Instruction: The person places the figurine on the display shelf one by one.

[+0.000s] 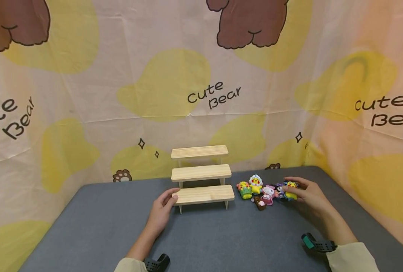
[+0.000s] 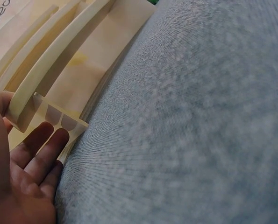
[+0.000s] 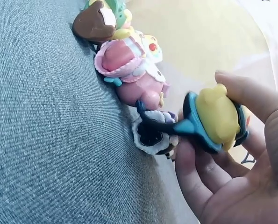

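Observation:
A three-step wooden display stand (image 1: 203, 194) stands at the back of the table. My left hand (image 1: 159, 211) grips the left end of its lowest step, and in the left wrist view its other fingers (image 2: 38, 156) extend by the step's leg. My right hand (image 1: 313, 196) pinches a yellow figurine (image 3: 218, 114) with blue-and-black trim between thumb and fingers. Close beside it are a dark figurine (image 3: 153, 135) with a white frill and a pink figurine (image 1: 268, 194). Left of these are a yellow figurine in a white bonnet (image 1: 256, 185) and a green-and-yellow figurine (image 1: 245, 190).
A small brown piece (image 1: 260, 204) with a white patch lies in front of the figurine group. The grey table (image 1: 120, 226) is bounded behind and at the right by a printed cloth backdrop (image 1: 174, 83). The stand is just left of the figurines.

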`<state>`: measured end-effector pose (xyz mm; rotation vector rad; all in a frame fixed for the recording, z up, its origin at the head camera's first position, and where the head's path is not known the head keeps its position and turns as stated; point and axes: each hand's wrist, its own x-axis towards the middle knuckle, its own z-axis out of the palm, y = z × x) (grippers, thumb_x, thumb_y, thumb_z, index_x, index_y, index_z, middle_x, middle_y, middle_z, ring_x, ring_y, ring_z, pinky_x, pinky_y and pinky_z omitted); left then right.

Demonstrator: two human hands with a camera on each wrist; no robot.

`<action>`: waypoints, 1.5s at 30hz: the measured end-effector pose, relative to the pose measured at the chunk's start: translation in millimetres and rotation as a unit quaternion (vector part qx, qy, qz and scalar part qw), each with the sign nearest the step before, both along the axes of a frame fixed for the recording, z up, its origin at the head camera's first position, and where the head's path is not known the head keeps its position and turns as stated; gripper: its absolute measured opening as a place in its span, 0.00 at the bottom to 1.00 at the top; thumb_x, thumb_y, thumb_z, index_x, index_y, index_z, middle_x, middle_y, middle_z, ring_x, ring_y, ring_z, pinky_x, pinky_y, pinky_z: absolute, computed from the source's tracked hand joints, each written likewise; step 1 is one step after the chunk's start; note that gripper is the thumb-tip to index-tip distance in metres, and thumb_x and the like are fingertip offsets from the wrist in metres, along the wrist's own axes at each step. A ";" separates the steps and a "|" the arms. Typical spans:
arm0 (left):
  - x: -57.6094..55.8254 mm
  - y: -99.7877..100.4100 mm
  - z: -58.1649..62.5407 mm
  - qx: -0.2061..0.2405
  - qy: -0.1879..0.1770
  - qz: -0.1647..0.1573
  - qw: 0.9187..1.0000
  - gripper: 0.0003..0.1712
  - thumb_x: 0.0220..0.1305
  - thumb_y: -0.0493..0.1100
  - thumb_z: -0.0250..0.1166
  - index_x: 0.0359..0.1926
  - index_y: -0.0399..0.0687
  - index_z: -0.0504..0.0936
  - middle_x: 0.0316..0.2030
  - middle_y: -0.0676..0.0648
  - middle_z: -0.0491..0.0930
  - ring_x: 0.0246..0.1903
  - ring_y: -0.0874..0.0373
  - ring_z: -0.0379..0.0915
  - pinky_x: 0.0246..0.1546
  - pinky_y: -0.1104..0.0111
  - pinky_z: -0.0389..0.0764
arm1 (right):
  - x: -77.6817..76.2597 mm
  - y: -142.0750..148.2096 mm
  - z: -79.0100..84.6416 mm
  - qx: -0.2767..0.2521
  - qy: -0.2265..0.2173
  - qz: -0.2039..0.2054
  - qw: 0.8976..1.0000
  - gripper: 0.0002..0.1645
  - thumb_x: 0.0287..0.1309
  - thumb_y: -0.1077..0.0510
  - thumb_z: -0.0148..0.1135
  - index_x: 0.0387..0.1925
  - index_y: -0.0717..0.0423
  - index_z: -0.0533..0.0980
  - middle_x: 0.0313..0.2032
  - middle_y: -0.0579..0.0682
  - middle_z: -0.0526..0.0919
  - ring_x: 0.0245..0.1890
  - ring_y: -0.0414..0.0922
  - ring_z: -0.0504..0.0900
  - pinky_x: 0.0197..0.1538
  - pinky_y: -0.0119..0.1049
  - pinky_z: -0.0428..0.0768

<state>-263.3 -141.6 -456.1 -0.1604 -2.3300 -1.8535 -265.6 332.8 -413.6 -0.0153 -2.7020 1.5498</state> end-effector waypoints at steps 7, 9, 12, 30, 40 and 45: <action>0.5 -0.2 -0.4 -0.001 0.001 -0.003 1.000 0.20 0.75 0.48 0.59 0.63 0.47 0.79 0.65 0.42 0.77 0.67 0.49 0.71 0.65 0.59 0.72 | 1.0 0.0 -0.9 0.000 0.004 0.011 1.000 0.38 0.67 0.41 0.64 0.70 0.58 0.69 0.62 0.58 0.79 0.45 0.34 0.78 0.46 0.45 0.80; 0.8 -0.4 -0.3 -0.004 0.003 -0.003 1.000 0.20 0.75 0.48 0.59 0.63 0.47 0.79 0.65 0.42 0.77 0.67 0.50 0.71 0.64 0.62 0.73 | 1.8 -0.2 -0.2 0.000 -0.001 0.010 1.000 0.39 0.68 0.39 0.62 0.70 0.57 0.69 0.65 0.61 0.75 0.49 0.38 0.76 0.48 0.47 0.77; 0.9 -0.5 0.0 -0.003 0.004 -0.004 1.000 0.20 0.75 0.48 0.59 0.63 0.48 0.79 0.65 0.42 0.77 0.66 0.51 0.71 0.61 0.70 0.73 | 1.9 -1.1 1.8 -0.012 -0.004 0.010 1.000 0.39 0.70 0.38 0.58 0.71 0.58 0.68 0.64 0.61 0.75 0.54 0.45 0.73 0.53 0.50 0.74; 0.2 -0.6 0.3 -0.007 0.005 -0.003 1.000 0.21 0.75 0.49 0.60 0.63 0.48 0.80 0.65 0.42 0.77 0.65 0.50 0.72 0.57 0.73 0.74 | -0.2 -10.5 18.1 -0.195 0.004 0.085 0.977 0.21 0.77 0.52 0.52 0.67 0.45 0.66 0.47 0.36 0.81 0.41 0.37 0.81 0.47 0.35 0.81; -0.8 -1.6 -1.7 -0.017 0.008 0.004 1.000 0.20 0.75 0.49 0.60 0.62 0.49 0.80 0.63 0.43 0.79 0.62 0.53 0.75 0.56 0.71 0.76 | 6.5 -24.1 24.7 -0.128 0.041 0.080 0.988 0.24 0.72 0.51 0.59 0.67 0.42 0.70 0.45 0.36 0.78 0.37 0.39 0.73 0.35 0.40 0.68; -1.2 -0.3 0.8 -0.010 0.004 0.000 1.000 0.20 0.75 0.48 0.59 0.62 0.49 0.80 0.61 0.42 0.80 0.58 0.58 0.77 0.53 0.75 0.75 | 10.0 -30.1 32.8 -0.092 0.081 0.079 0.989 0.27 0.70 0.53 0.62 0.67 0.52 0.70 0.42 0.32 0.81 0.35 0.38 0.78 0.33 0.35 0.70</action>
